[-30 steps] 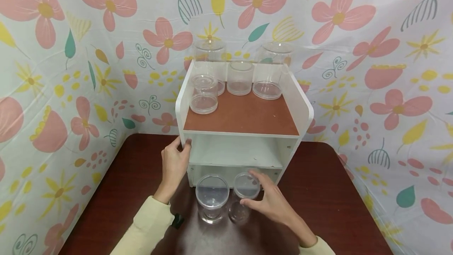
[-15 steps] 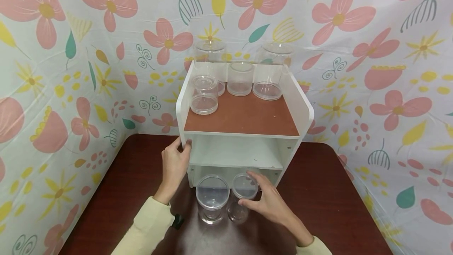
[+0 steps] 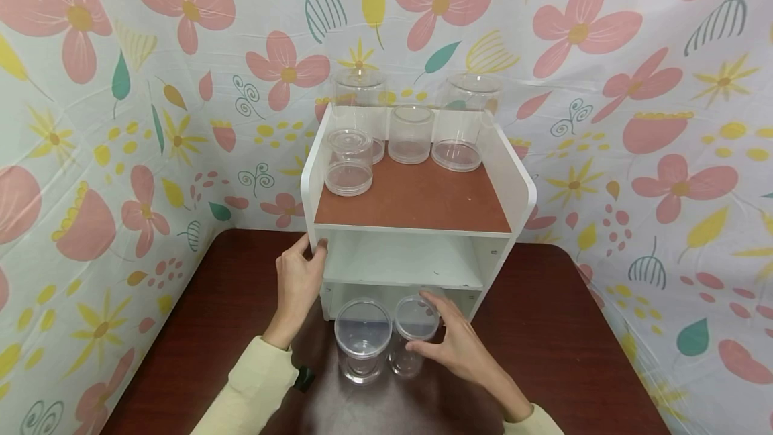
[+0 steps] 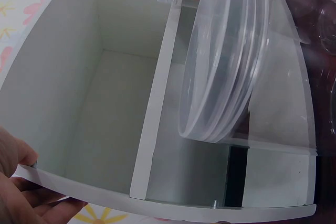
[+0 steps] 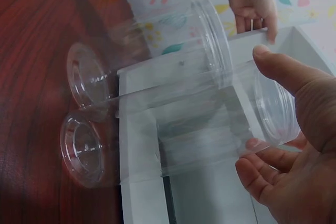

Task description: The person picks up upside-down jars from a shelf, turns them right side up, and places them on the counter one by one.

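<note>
My left hand (image 3: 298, 280) grips the left side panel of a small white shelf unit (image 3: 417, 282), thumb at its front edge and fingers behind. In front of the unit, my right hand (image 3: 459, 341) holds a slim clear plastic jar (image 3: 406, 358) near its lid (image 3: 417, 317), thumb on one side and fingers on the other. Right beside it stands a wider clear jar (image 3: 361, 368) with a round lid (image 3: 363, 327). Both jars are upright on the table; in the right wrist view the slim jar's base (image 5: 84, 148) sits close to the wider one's base (image 5: 88, 76).
Several clear jars stand on the unit's brown top, among them a short one (image 3: 348, 176) at front left and a tall one (image 3: 457, 153) at back right. Raised side panels (image 3: 510, 166) flank them. The dark red table (image 3: 555, 327) meets a flowered cloth (image 3: 604, 119) behind.
The slim jar and my right hand have shifted slightly left, closer to the wider jar. My left hand stays on the side panel.
</note>
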A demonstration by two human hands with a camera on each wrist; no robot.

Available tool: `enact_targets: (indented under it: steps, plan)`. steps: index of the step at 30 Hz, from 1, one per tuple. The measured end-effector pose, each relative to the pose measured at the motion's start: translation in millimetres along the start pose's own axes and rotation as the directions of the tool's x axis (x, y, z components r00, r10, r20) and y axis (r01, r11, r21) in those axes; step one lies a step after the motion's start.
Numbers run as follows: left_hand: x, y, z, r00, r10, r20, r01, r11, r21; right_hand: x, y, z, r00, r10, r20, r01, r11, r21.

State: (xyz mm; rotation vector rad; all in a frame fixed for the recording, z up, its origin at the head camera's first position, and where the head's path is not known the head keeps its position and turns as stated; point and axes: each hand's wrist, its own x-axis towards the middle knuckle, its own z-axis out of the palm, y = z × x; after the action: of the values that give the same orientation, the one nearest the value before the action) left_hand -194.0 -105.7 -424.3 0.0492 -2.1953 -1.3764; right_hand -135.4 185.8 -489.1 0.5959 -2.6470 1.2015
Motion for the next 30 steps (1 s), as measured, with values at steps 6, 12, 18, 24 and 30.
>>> enact_targets:
  steps: [6,12,18,24,30]
  plan:
    - [-0.6,0.7,-0.3,1.0,-0.002,0.004,0.002,1.0,-0.001,-1,0,0.6,1.0,0.023,0.008,-0.024,0.999,0.026]
    - [-0.8,0.7,-0.1,1.0,0.005,0.0,-0.005,1.0,0.003,-4,0,-3.9,1.0,0.009,0.0,-0.009,1.0,0.015]
    - [-1.3,0.0,-0.8,1.0,0.017,-0.002,-0.017,1.0,-0.001,-5,-5,-16.5,0.998,-0.047,-0.036,0.049,0.998,0.045]
    - [-1.0,-0.1,-0.9,1.0,0.029,-0.001,-0.029,1.0,-0.004,-4,-17,-37.0,0.989,-0.12,-0.088,0.125,0.991,0.048]
    - [-0.4,-0.8,-0.6,0.999,0.035,0.001,-0.035,0.999,-0.006,0,-34,-63.9,0.972,-0.181,-0.151,0.194,0.978,0.075]
